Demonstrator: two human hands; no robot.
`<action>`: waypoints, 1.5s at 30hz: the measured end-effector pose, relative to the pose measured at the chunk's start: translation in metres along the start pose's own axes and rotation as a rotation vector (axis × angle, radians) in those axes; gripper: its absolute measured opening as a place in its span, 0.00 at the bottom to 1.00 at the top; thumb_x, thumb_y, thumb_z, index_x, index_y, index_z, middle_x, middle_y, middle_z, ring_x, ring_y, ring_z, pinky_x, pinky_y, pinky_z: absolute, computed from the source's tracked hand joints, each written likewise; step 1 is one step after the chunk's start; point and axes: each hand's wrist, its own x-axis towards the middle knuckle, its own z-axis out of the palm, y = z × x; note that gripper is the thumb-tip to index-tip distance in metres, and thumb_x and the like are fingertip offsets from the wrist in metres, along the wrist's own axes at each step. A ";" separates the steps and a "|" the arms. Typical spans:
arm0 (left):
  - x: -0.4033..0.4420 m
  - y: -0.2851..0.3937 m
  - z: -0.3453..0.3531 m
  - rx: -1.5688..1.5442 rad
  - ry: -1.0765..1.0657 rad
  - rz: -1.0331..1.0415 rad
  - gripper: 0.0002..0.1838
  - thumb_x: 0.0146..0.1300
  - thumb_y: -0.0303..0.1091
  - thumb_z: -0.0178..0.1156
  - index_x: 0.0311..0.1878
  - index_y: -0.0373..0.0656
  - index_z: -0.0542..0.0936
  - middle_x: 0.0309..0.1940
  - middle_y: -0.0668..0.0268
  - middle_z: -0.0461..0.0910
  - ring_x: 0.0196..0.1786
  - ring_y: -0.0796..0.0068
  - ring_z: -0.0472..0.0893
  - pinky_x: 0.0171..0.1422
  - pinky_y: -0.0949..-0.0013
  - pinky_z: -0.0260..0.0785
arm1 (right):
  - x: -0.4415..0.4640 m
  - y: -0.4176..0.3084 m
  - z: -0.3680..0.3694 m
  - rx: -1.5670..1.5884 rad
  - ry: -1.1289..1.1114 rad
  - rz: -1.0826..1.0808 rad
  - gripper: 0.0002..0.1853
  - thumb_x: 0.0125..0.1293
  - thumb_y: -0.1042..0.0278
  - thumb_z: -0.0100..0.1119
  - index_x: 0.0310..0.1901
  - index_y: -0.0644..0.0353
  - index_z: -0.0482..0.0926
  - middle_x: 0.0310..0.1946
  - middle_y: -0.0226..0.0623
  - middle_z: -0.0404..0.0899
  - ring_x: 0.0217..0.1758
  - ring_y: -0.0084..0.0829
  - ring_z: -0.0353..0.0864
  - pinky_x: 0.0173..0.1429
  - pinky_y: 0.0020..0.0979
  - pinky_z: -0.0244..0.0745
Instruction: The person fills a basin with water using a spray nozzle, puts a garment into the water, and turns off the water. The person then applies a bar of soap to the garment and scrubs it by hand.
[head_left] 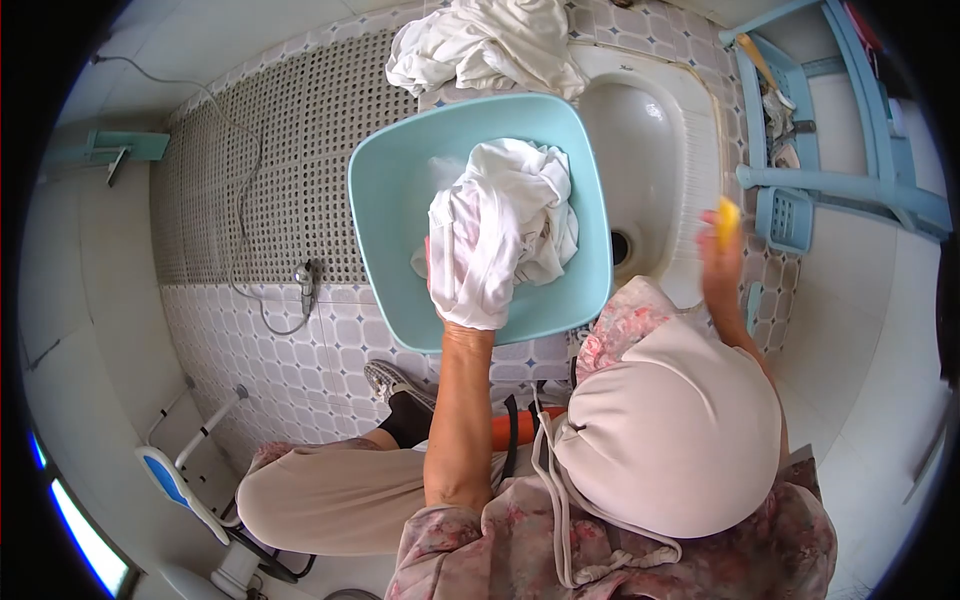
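Note:
A white garment (480, 230) lies bunched in a light blue plastic basin (395, 190). My left hand (430, 265) is in the basin, gripping the garment. Cloth drapes over most of this hand, so only a bit of it shows at the left edge. On the right, beside the squat toilet, my right hand (722, 262) is smeared by motion. Its fingers are closed on a yellow bar of soap (729, 222), also blurred. A blue slotted soap basket (784, 220) is close to that hand.
More white laundry (487, 45) is heaped behind the basin. A squat toilet (690, 150) lies to its right, under a blue shelf rack (850, 185). Left are a perforated mat (290, 160) and a shower head (305, 275) with its hose. A folded chair (180, 490) stands lower left.

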 end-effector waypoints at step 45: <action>-0.008 -0.013 -0.001 -2.082 0.080 -0.811 0.50 0.64 0.74 0.43 0.76 0.40 0.56 0.73 0.57 0.61 0.72 0.54 0.65 0.76 0.53 0.58 | 0.010 -0.130 0.255 -0.338 -0.460 -0.561 0.32 0.62 0.65 0.55 0.68 0.61 0.62 0.66 0.53 0.62 0.60 0.54 0.68 0.64 0.50 0.64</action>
